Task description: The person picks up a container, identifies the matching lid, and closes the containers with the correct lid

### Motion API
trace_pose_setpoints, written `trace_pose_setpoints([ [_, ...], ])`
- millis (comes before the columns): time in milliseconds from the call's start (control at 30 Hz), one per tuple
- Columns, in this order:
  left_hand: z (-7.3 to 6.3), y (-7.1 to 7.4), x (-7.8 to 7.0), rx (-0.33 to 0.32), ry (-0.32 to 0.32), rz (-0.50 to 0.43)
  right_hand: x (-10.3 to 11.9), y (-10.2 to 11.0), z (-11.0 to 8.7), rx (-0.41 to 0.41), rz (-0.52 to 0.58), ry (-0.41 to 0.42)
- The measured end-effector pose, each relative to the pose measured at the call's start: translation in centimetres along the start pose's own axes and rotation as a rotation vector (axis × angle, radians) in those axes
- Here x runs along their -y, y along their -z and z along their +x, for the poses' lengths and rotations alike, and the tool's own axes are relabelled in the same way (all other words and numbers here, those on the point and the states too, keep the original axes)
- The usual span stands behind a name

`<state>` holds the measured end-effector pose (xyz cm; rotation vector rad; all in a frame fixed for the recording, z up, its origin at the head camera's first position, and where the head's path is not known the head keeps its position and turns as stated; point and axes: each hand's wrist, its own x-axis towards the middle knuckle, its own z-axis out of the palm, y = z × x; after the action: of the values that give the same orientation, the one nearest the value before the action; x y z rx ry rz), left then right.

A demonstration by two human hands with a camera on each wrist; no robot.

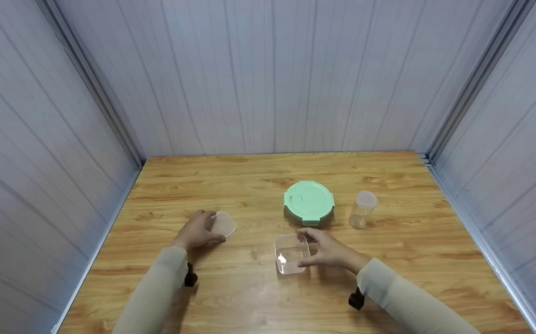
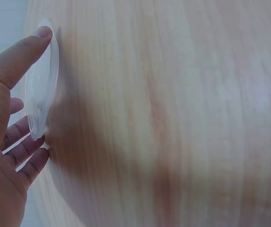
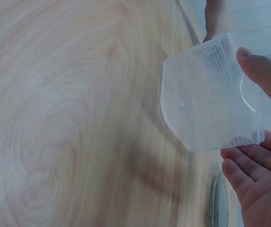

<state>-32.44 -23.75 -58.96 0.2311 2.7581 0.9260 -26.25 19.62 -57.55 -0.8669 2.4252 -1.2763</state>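
A clear plastic lid (image 1: 224, 225) with rounded corners is spanned by my left hand (image 1: 197, 230), thumb on one edge and fingertips at the opposite one. The left wrist view shows that lid (image 2: 42, 85) nearly edge-on, close over the wood. My right hand (image 1: 327, 250) grips a clear square plastic container (image 1: 290, 255) from its right side, thumb at the near side and fingers at the far side. In the right wrist view the container (image 3: 201, 97) has its base near the tabletop.
Behind the right hand stands a round food container with a mint-green lid (image 1: 309, 202). Farther right is a clear jar with a whitish cap (image 1: 365, 202). Pale panel walls (image 1: 268, 79) border the wooden table (image 1: 231, 297) at the back and sides.
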Motion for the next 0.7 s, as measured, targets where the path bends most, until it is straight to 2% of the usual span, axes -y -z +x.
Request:
trace_pose_setpoints([
  [367, 0.14, 0.33, -0.06, -0.063, 0.01, -0.145, 0.17, 0.11, 0.09, 0.003, 0.002, -0.023],
  [700, 0.09, 0.8, -0.56, -0.073, 0.044, -0.224, 0.24, 0.08, 0.09, 0.012, 0.016, -0.032],
])
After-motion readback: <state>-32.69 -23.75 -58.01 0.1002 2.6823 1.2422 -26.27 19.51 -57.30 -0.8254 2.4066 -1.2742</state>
